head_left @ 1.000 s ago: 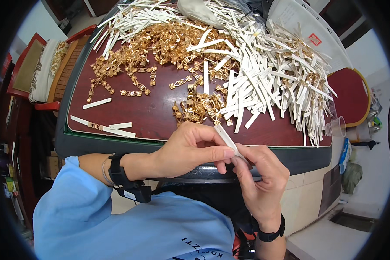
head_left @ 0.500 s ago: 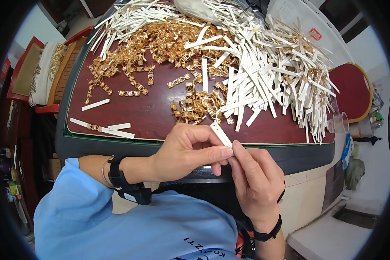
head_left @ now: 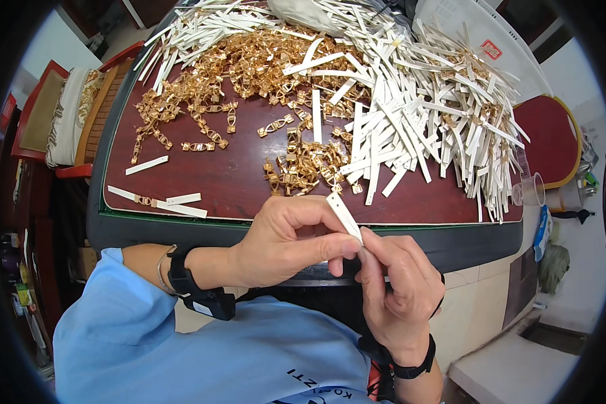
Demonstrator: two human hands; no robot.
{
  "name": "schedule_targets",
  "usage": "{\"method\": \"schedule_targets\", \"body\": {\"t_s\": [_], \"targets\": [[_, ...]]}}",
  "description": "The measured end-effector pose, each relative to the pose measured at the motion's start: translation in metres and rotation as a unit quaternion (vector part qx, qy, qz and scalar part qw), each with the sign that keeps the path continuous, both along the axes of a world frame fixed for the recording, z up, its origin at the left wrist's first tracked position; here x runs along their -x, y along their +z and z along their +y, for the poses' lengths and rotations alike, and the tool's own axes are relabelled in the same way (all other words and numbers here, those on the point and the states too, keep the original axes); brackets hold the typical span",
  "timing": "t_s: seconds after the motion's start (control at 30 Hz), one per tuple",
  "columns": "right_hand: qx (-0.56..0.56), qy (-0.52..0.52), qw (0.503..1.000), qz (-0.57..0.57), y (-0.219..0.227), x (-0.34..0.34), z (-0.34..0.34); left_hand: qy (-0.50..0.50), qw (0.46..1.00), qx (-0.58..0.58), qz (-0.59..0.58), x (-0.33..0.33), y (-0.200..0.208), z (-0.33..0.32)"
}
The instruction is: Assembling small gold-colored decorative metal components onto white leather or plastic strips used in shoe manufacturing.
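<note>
Just past the table's near edge, a white strap (head_left: 343, 214) with small holes at its upper end is pinched between both hands. My left hand (head_left: 291, 232) grips it between thumb and fingers from the left. My right hand (head_left: 404, 279) closes on its lower end, where the fingertips cover it. Beyond my hands lies a small heap of gold metal buckles (head_left: 306, 161). To the left on the table, a white strap with a gold buckle (head_left: 145, 200) fitted at its middle lies beside a short white strip (head_left: 184, 198).
A big pile of gold buckles (head_left: 249, 67) covers the table's far middle. Many white straps (head_left: 400, 108) are heaped at the right, against a white plastic basket (head_left: 498, 47). A clear plastic cup (head_left: 533, 190) stands by the right edge. Chairs flank the table.
Both hands stay nearly in place on the strap. The right hand has dropped very slightly, and the strap sits a little more upright.
</note>
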State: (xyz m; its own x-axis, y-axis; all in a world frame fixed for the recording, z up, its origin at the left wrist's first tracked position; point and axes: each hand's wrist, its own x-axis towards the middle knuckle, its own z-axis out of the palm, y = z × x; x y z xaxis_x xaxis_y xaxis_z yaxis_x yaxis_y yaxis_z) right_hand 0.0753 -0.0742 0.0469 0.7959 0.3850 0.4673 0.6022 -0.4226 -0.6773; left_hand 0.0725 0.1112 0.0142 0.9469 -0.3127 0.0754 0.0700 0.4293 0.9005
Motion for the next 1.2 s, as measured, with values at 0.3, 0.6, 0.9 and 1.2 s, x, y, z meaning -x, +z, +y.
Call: {"method": "schedule_targets", "body": {"t_s": [0.3,0.6,0.9,1.2], "targets": [[-0.170,-0.006,0.937,0.304,0.011,0.006,0.007,-0.002,0.999,0.043,0.011,-0.007,0.002,0.002],[-0.004,0.000,1.000,0.030,-0.026,-0.046,0.004,0.096,0.991,0.052,0.082,-0.013,0.001,0.003],[0.153,-0.092,0.981,-0.074,-0.029,-0.076,-0.004,0.087,0.990,-0.030,0.104,-0.016,-0.001,0.004],[0.218,-0.039,0.971,-0.092,-0.020,-0.081,0.002,0.103,0.993,-0.039,0.049,-0.012,-0.001,0.002]]}}
